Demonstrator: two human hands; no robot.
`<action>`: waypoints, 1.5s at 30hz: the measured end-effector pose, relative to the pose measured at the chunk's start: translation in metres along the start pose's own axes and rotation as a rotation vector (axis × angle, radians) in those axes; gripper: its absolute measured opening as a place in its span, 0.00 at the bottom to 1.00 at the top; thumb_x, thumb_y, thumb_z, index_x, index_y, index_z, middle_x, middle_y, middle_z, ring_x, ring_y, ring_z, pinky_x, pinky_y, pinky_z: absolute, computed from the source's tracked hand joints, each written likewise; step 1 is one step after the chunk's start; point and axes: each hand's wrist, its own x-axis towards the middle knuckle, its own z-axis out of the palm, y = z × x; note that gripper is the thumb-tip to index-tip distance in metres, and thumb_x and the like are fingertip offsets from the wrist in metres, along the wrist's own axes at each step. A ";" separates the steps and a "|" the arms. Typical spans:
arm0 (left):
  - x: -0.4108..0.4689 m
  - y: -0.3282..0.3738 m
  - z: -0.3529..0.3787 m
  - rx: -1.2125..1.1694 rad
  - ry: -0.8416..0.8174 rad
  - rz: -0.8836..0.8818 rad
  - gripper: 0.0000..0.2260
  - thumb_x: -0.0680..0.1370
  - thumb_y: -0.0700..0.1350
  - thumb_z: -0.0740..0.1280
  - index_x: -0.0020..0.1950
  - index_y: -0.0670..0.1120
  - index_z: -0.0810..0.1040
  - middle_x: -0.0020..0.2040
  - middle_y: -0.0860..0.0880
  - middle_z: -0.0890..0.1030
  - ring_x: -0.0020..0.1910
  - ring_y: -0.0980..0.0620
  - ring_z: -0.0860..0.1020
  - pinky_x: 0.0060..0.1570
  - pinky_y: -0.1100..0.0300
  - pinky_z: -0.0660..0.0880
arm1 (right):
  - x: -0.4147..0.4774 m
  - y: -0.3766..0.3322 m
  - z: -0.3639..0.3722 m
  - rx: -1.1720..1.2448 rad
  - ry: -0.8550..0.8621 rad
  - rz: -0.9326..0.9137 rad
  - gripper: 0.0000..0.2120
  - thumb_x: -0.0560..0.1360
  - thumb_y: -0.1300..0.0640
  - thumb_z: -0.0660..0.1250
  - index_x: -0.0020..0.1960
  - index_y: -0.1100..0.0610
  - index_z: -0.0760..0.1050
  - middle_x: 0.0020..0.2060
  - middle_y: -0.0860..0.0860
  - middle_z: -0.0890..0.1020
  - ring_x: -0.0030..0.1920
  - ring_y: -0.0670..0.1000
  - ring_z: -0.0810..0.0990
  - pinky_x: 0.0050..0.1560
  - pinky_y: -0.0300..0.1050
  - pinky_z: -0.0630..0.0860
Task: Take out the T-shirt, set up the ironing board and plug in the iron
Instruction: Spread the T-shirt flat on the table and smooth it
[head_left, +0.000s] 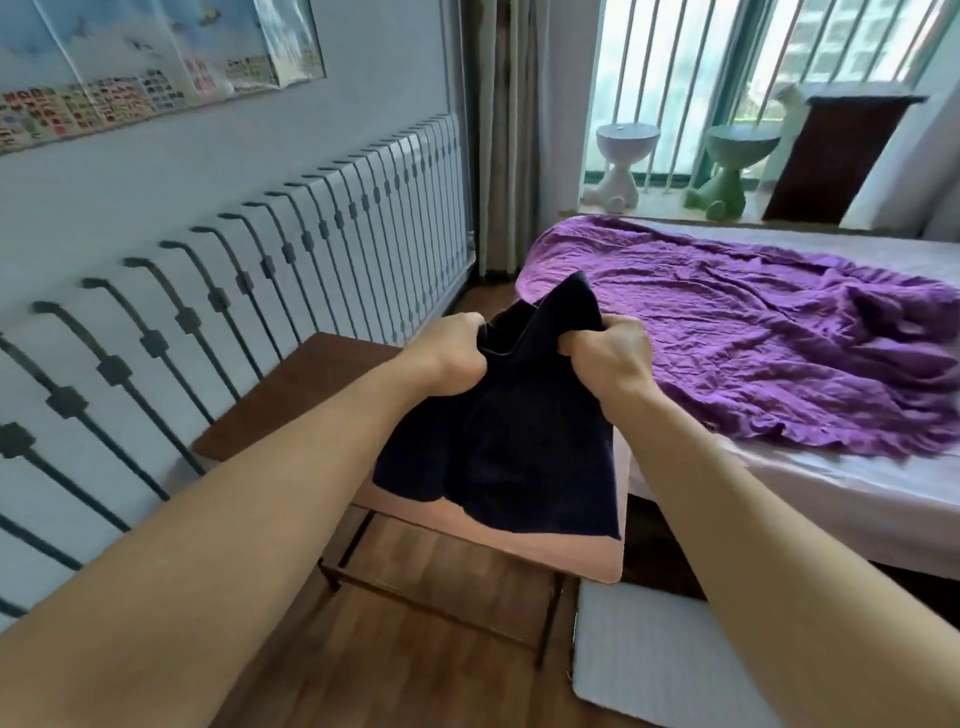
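Since the T-shirt's hem hangs low over the near edge of the table, letting go carelessly could send it sliding to the floor. Higher up, my left hand and right hand each clench a bunch of its top edge. With my fists this close together the cloth is crumpled between them, and an uneven pull could twist it or stretch the neck. Beyond, the sheet on the bed lies near enough to catch a wide swing.
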 end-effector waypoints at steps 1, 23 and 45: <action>0.004 -0.006 -0.001 0.005 -0.025 0.024 0.09 0.71 0.33 0.58 0.47 0.43 0.71 0.43 0.46 0.74 0.43 0.46 0.74 0.37 0.57 0.68 | -0.002 0.003 0.007 -0.001 0.029 0.024 0.06 0.63 0.60 0.68 0.38 0.61 0.80 0.33 0.54 0.79 0.40 0.58 0.80 0.44 0.52 0.78; 0.143 -0.098 0.113 0.108 -0.372 0.100 0.08 0.71 0.34 0.56 0.47 0.42 0.71 0.54 0.42 0.78 0.50 0.43 0.75 0.47 0.54 0.71 | 0.077 0.123 0.091 -0.119 0.055 0.414 0.04 0.65 0.62 0.67 0.39 0.61 0.79 0.36 0.55 0.80 0.39 0.57 0.79 0.36 0.45 0.73; 0.278 -0.148 0.236 0.324 -0.381 0.134 0.19 0.76 0.52 0.65 0.62 0.42 0.70 0.61 0.42 0.72 0.63 0.42 0.69 0.59 0.49 0.68 | 0.203 0.215 0.158 -0.347 -0.121 0.453 0.12 0.75 0.58 0.66 0.58 0.59 0.76 0.56 0.55 0.80 0.57 0.56 0.77 0.54 0.44 0.71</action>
